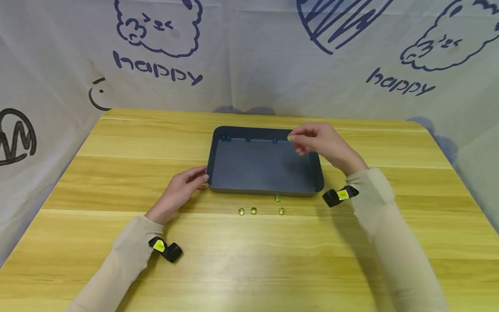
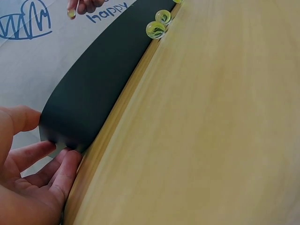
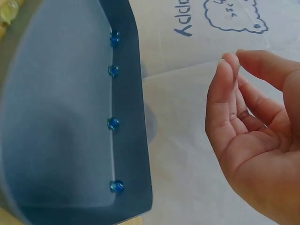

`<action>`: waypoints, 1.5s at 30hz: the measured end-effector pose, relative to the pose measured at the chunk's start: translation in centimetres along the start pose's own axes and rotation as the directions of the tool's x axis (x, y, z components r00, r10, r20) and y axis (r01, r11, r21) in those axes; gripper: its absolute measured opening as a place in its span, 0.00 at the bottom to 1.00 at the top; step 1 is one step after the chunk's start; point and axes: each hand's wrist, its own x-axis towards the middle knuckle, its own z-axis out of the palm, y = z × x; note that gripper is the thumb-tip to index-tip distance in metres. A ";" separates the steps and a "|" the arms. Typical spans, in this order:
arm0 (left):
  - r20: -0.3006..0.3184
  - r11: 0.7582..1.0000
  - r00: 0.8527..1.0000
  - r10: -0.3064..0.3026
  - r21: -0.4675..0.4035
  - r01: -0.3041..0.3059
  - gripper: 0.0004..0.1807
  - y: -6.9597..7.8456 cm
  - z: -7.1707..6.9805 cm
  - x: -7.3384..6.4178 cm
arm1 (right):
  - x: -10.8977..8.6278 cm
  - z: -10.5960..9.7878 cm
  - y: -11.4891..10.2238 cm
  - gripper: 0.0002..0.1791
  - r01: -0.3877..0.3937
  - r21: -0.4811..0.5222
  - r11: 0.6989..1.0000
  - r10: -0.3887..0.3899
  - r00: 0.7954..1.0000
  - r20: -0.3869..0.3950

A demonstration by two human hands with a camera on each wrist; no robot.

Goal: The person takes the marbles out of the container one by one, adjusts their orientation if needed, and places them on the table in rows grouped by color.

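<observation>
A dark grey rectangular tray lies on the table, with several blue marbles along the inside of its far wall. My left hand rests its fingertips against the tray's near left corner, with the fingers loosely bent. Over the far right part of the tray, my right hand pinches a yellow-green marble between thumb and fingertips. That marble also shows in the left wrist view, while the fingers hide it in the right wrist view. Several yellow-green marbles lie in front of the tray.
The wood-grain table runs back to a white cloth printed with blue drawings and words. One marble sits close by the tray's front wall. A black wrist camera is strapped to each sleeve.
</observation>
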 end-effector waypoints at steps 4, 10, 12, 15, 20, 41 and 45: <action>0.001 1.000 1.000 0.006 0.000 -0.006 0.28 0.0 0.0 0.1 | -1.0 0.0 0.3 0.19 0.014 0.046 0.999 -0.014 1.000 0.009; -0.001 1.000 1.000 0.004 0.001 -0.004 0.28 0.1 0.0 0.2 | -2.4 0.6 0.7 0.19 0.018 0.045 0.999 -0.019 1.000 0.023; -0.001 1.000 1.000 0.005 -0.001 -0.005 0.28 0.1 0.0 0.2 | -2.8 0.7 0.8 0.18 0.027 0.041 0.999 -0.028 0.999 0.024; -0.002 1.000 1.000 0.008 -0.003 -0.008 0.28 0.1 0.0 0.2 | -3.3 1.0 0.9 0.17 0.057 0.044 0.997 -0.058 0.998 0.017; -0.001 1.000 1.000 0.006 -0.006 -0.006 0.28 0.1 0.0 0.1 | -4.4 1.4 1.3 0.16 0.084 0.046 0.995 -0.084 0.996 0.012; 0.009 1.000 1.000 0.000 -0.003 0.000 0.28 0.0 0.0 -0.1 | -8.6 2.4 3.2 0.16 0.033 0.097 0.995 -0.030 0.999 -0.028; 0.006 1.000 1.000 0.003 -0.004 -0.003 0.28 0.1 0.0 -0.1 | -9.3 2.6 3.3 0.16 0.032 0.104 0.994 -0.031 0.999 -0.018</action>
